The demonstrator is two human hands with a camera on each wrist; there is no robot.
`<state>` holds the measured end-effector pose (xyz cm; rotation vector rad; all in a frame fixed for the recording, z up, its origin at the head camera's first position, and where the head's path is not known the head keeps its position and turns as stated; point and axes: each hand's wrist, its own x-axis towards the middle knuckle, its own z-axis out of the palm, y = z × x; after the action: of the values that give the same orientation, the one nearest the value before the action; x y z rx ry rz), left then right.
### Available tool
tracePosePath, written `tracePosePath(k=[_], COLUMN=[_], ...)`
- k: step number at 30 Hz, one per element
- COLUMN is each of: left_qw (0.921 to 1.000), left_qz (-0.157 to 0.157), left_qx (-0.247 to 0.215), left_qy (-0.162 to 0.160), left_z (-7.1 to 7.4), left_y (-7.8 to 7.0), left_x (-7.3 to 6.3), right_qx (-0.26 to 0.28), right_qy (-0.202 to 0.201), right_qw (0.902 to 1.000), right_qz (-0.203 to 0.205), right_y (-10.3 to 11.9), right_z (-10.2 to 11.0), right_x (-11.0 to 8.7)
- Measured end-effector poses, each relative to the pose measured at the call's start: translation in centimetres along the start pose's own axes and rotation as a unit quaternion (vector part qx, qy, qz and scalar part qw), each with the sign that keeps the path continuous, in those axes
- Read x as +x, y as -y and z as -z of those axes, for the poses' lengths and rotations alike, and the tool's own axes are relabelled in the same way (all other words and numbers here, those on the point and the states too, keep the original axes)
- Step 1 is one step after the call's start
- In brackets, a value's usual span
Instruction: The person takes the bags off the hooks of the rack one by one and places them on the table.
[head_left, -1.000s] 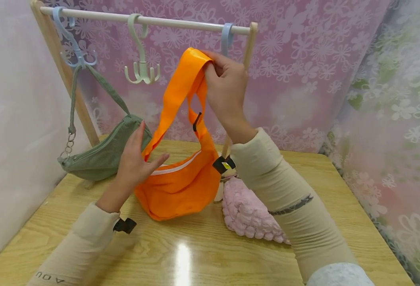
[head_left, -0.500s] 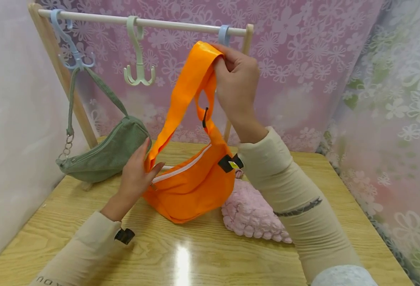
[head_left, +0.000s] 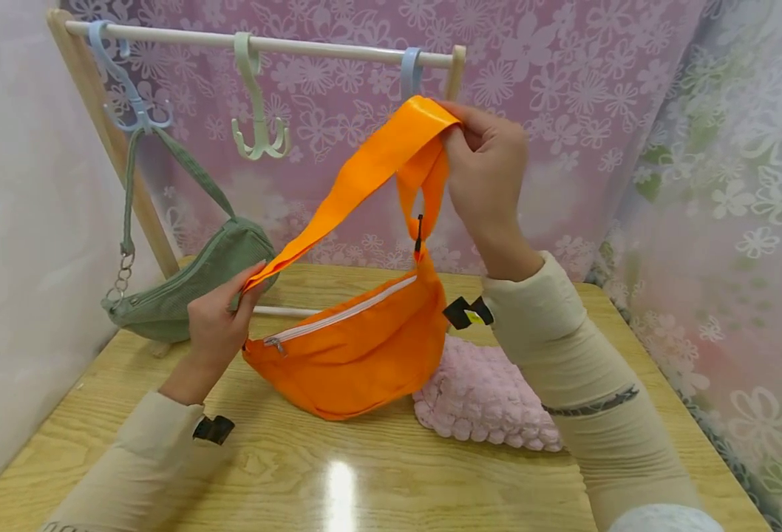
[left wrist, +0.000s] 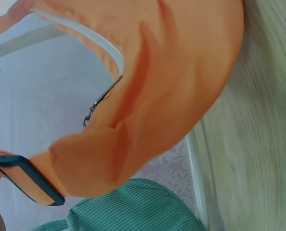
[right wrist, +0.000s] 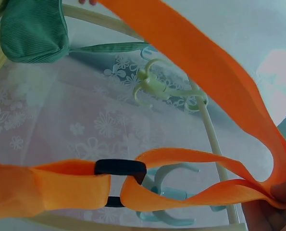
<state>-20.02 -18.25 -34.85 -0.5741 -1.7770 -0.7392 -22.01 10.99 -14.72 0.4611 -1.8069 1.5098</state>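
Observation:
An orange waist bag (head_left: 358,362) with a white zipper (head_left: 347,308) hangs tilted close over the table. High at the right, my right hand (head_left: 491,170) grips the top of its orange strap (head_left: 358,185), thumb against the folded webbing. My left hand (head_left: 214,321) pinches the strap's lower left part, just above the bag's left end. Between the hands the strap runs slanting and fairly straight. A black slider buckle (right wrist: 119,167) joins strap loops on the right side; another dark buckle (left wrist: 39,179) shows near the left hand in the left wrist view.
A wooden rack with a white bar (head_left: 331,49) carries a blue hook (head_left: 120,77), a pale green hook (head_left: 258,111) and another blue hook (head_left: 410,70). A green corduroy bag (head_left: 198,295) hangs at left. A pink puffy bag (head_left: 491,403) lies on the wooden table (head_left: 284,473).
My right hand has moved right and slightly down with the strap. The left hand has gone from open beside the bag to pinching the strap, drawing it left. The bag has turned wider to view.

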Motion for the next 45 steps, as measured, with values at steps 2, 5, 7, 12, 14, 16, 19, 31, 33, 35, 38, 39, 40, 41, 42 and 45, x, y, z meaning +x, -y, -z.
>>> tracePosePath(k=[2, 5, 7, 12, 14, 16, 19, 31, 33, 35, 38, 39, 40, 41, 42, 45], left_qw=[0.9999, 0.9998, 0.9998, 0.9998, 0.9997, 0.9994, 0.9991, 0.9977, 0.9968, 0.996, 0.9943, 0.9939, 0.9933, 0.9925, 0.992, 0.9892], left_qz=[-0.011, -0.015, -0.014, -0.003, -0.007, -0.015, -0.021, -0.016, -0.019, -0.012, -0.001, 0.001, 0.005, 0.008, 0.01, 0.022], left_qx=[-0.004, -0.011, -0.013, -0.018, -0.019, -0.021, -0.03, -0.043, -0.046, -0.047, -0.048, -0.046, -0.045, -0.044, -0.04, -0.027], left_qy=[-0.004, -0.003, 0.001, -0.006, -0.016, -0.023, -0.021, 0.05, 0.062, 0.075, 0.095, 0.101, 0.107, 0.114, 0.119, 0.142], left_z=[0.3, 0.8, 1.2, 1.9, 2.1, 2.3, 2.4, 1.7, 1.4, 1.1, 0.6, 0.4, 0.3, 0.1, 0.0, -0.5], left_y=[0.0, 0.1, 0.3, 0.6, 0.8, 0.9, 1.0, 1.4, 1.6, 1.9, 2.2, 2.3, 2.4, 2.5, 2.6, 2.9], left_x=[0.2, 0.5, 0.9, 2.0, 2.3, 2.5, 2.6, 1.3, 1.1, 0.8, 0.3, 0.2, 0.0, -0.1, -0.2, -0.5], right_qx=[-0.003, -0.001, -0.002, -0.025, -0.026, -0.024, -0.024, -0.089, -0.105, -0.116, -0.117, -0.115, -0.111, -0.112, -0.109, -0.123], right_qy=[0.006, 0.014, 0.02, 0.037, 0.046, 0.054, 0.063, 0.086, 0.091, 0.097, 0.11, 0.115, 0.121, 0.127, 0.133, 0.154], right_qw=[1.0, 0.9998, 0.9996, 0.9988, 0.9985, 0.9982, 0.9976, 0.9872, 0.9843, 0.9814, 0.9774, 0.9764, 0.9755, 0.9738, 0.9727, 0.9661], right_qz=[-0.001, 0.012, 0.02, 0.019, 0.016, 0.006, -0.012, -0.1, -0.109, -0.119, -0.138, -0.142, -0.147, -0.152, -0.156, -0.167], right_y=[-0.2, -0.4, -0.4, -0.6, -0.9, -1.2, -1.8, -4.2, -4.8, -5.5, -6.6, -7.0, -7.4, -7.8, -8.2, -9.3], right_z=[0.5, 1.3, 1.8, 3.2, 3.7, 4.1, 4.7, 6.5, 6.6, 6.6, 6.5, 6.5, 6.4, 6.3, 6.2, 5.7], right_x=[-0.3, -0.8, -1.3, -2.6, -3.2, -3.8, -4.7, -7.8, -8.2, -8.6, -9.0, -9.1, -9.2, -9.3, -9.3, -9.2])
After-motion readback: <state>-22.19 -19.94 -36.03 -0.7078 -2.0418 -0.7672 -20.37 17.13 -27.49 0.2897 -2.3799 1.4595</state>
